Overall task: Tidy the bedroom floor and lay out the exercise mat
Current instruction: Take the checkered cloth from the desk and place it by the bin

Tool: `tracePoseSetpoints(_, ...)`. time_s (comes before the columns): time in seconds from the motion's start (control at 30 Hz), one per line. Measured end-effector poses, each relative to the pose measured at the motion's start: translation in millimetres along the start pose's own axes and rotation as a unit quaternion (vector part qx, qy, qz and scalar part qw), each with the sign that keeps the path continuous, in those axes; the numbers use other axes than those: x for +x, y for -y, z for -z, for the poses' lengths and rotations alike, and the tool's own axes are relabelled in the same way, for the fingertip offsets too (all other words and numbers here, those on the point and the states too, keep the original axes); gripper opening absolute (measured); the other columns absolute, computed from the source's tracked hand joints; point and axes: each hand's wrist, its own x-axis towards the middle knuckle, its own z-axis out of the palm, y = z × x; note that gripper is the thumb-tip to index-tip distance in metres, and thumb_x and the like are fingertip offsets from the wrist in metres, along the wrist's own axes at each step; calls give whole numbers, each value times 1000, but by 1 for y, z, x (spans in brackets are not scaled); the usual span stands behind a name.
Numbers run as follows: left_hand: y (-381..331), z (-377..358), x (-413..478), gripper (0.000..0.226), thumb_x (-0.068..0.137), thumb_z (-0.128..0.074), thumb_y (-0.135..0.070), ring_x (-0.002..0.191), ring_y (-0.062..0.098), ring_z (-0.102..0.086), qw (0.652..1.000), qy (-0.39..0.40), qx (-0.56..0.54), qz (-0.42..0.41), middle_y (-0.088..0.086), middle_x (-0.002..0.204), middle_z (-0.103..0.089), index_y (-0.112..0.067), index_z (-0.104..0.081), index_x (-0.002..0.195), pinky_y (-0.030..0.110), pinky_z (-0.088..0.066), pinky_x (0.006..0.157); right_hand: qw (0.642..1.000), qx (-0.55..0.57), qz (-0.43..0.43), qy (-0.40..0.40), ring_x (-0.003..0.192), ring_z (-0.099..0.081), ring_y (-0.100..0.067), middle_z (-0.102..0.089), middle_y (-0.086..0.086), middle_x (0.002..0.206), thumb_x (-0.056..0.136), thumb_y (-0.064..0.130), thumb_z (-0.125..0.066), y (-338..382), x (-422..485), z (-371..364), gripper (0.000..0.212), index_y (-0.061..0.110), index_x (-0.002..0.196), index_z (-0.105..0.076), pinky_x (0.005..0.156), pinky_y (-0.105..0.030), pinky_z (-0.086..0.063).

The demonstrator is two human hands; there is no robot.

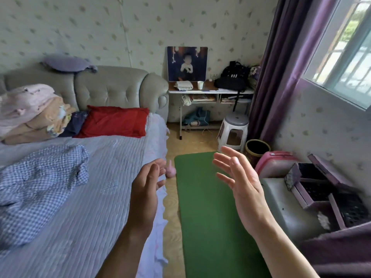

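A green exercise mat point(208, 213) lies flat on the wooden floor point(172, 227) between the bed and the right wall, running from near my feet toward the stool. My left hand point(146, 189) hovers over the bed's edge with fingers relaxed, holding nothing. My right hand point(239, 177) is raised above the mat, palm turned inward, fingers spread and empty. A small pink object point(170, 171) sits on the floor beside the mat's far left corner, partly hidden by my left hand.
The bed point(90, 197) fills the left, with a checked blue cloth point(40, 185), a red pillow point(114, 121) and folded bedding point(30, 111). Ahead stand a desk point(210, 91), a white stool point(233, 129) and a bin point(257, 148). A pink case point(275, 161) and purple crates point(325, 187) line the right.
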Motion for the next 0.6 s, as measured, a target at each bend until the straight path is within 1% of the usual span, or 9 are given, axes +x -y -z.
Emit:
tracePoseSetpoints(0.1,-4,-4,-65,35,93,-41,-47,113,6,-67,1000,-20,10,-5,-15,112,-75,-31,-68,110,41,-54,97,1000,19,2,8,121,-65,-10,-71,6,125,85,62,-50,8,-57,28,50,34,125,-62,101,-40,-50)
tracePoseSetpoints(0.2,-3,-6,-132,35,96,-41,-48,111,2,-68,999,-43,15,-10,-19,115,-74,-32,-69,112,34,-53,92,1000,21,-14,18,119,-66,-8,-72,8,123,92,53,-50,11,-108,52,44,30,127,-62,102,-43,-51)
tracePoseSetpoints(0.27,-3,-6,-171,34,98,-43,-48,110,3,-69,998,-58,17,-4,-17,115,-74,-31,-69,112,36,-53,93,999,27,-23,20,117,-67,-8,-72,7,122,92,48,-49,17,-134,62,42,29,127,-62,103,-45,-52)
tracePoseSetpoints(0.33,-6,-4,-203,30,102,-44,-45,110,4,-69,997,-69,27,6,-17,115,-75,-32,-70,111,39,-53,94,999,35,-29,22,115,-67,-8,-73,7,121,92,48,-48,26,-156,67,42,28,127,-62,102,-44,-53)
tracePoseSetpoints(0.4,-13,-1,-227,29,102,-44,-43,109,4,-69,997,-77,33,-4,-16,115,-74,-37,-71,108,37,-53,92,999,41,-23,29,114,-68,-7,-73,9,120,92,46,-48,37,-174,71,42,27,127,-61,100,-40,-53)
tracePoseSetpoints(0.5,-29,6,-255,28,98,-45,-47,110,5,-69,995,-89,32,-16,-15,116,-74,-42,-72,106,34,-53,89,998,51,-10,37,114,-68,-7,-74,11,118,91,48,-49,55,-194,75,46,25,128,-60,99,-38,-52)
tracePoseSetpoints(0.6,-42,13,-277,29,102,-44,-42,110,7,-69,995,-87,30,-26,-13,117,-74,-33,-71,111,37,-53,90,998,61,1,33,114,-68,-7,-74,8,119,90,46,-49,68,-215,78,46,24,129,-60,100,-37,-52)
